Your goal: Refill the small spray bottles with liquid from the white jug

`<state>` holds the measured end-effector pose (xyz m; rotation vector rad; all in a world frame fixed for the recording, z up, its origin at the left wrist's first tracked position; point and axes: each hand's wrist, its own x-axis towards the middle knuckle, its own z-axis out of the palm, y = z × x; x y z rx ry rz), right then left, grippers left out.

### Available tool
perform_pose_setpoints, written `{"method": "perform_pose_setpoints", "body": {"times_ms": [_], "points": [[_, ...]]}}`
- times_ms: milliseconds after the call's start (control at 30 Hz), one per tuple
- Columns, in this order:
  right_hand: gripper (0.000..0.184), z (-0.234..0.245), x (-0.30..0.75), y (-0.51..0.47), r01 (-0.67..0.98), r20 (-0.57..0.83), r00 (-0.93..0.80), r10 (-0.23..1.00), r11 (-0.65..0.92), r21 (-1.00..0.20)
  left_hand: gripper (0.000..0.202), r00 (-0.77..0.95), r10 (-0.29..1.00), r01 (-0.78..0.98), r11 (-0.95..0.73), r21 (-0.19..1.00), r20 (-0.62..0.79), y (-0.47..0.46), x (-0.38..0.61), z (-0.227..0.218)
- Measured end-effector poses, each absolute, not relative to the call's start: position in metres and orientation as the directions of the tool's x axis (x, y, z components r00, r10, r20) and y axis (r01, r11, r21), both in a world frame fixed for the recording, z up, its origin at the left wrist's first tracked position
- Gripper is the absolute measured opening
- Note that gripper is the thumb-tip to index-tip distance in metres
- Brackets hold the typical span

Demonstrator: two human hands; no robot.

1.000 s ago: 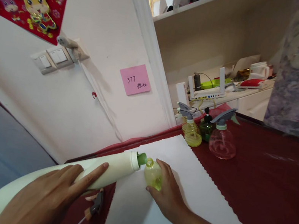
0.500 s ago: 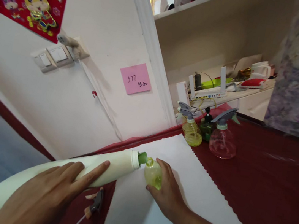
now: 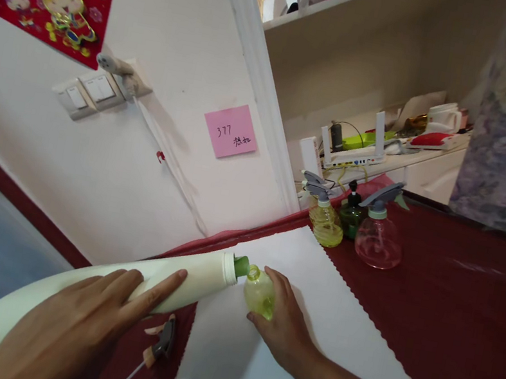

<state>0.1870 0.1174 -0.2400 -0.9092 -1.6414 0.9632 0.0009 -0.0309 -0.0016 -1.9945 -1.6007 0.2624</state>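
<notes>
My L fingers (image 3: 159,292) are wrapped round the big pale-green btl (image 3: 201,275), tilted nr horizontal, long axis lower L to upper R in view, green spout (image 3: 241,266) pointing R; it's opaque, so can't tell what's inside. Spout tip is right at the neck of the small yellow-green btl (image 3: 258,292), can't tell if touching. My R fingers (image 3: 279,283) grip that one from its R side, neck up & L twd spout, brighter patch low inside, unclear if liquid. Below: white sheet (image 3: 335,302) on red desk (image 3: 458,304). Spray head (image 3: 164,338) lies L of sheet, tube pointing lower L. Further back, standing: yellow spray btl (image 3: 328,229), dark green pump btl (image 3: 351,218), pink spray btl (image 3: 379,244) w/ tube inside, levels unclear
</notes>
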Motion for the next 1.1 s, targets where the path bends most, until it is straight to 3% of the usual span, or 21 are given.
{"method": "perform_pose_setpoints", "body": {"times_ms": [500,700,1100], "points": [[0.081,-0.2415,0.1863,0.1179,0.120,0.389,-0.228,0.893,0.422,-0.899,0.072,0.283,0.935,0.840,-0.134,-0.525,0.214,-0.0292,0.0034,0.0023],[0.081,-0.2397,0.1876,0.1165,0.126,0.387,-0.233,0.892,0.422,-0.898,0.081,0.309,0.935,0.822,-0.169,-0.544,0.176,-0.0285,-0.0013,0.0042],[0.081,-0.2414,0.1853,0.1188,0.122,0.398,-0.221,0.890,0.431,-0.894,0.082,0.290,0.940,0.821,-0.148,-0.551,0.180,-0.0285,0.0019,0.0047]]}}
